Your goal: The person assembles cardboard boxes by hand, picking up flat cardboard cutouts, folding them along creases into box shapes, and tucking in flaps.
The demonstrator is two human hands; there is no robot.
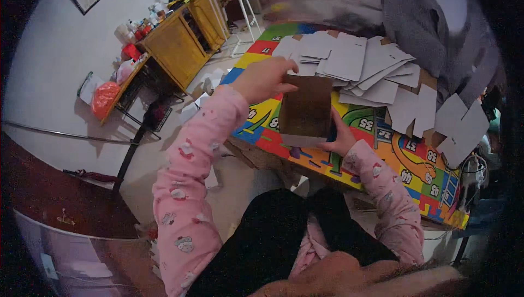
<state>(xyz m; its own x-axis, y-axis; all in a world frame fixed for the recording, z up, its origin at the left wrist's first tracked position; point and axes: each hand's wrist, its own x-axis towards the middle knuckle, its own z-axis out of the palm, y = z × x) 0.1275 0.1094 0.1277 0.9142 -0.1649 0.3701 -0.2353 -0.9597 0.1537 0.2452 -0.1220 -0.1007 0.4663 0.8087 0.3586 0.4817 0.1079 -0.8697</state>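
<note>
A small cardboard box [305,108], white outside and brown inside, stands with its open end toward me over the near edge of the table. My right hand [342,136] holds it from the right, the thumb low at the near corner and the fingers along the side wall. At the box's upper left corner is my left hand [267,80], its thumb and fingers curved and apart, with nothing visible between them. The thumb tip lies at or just beside the box's edge; contact cannot be made out. Beyond the box, flat white cardboard blanks [349,59] lie in an overlapping pile.
A colourful numbered mat [259,59] covers the table [376,188]. More cut white blanks [464,128] spread to the right edge, near tangled cables [475,168]. White boxes [191,112] lie on the floor at left. A wooden cabinet [172,46] stands by the wall.
</note>
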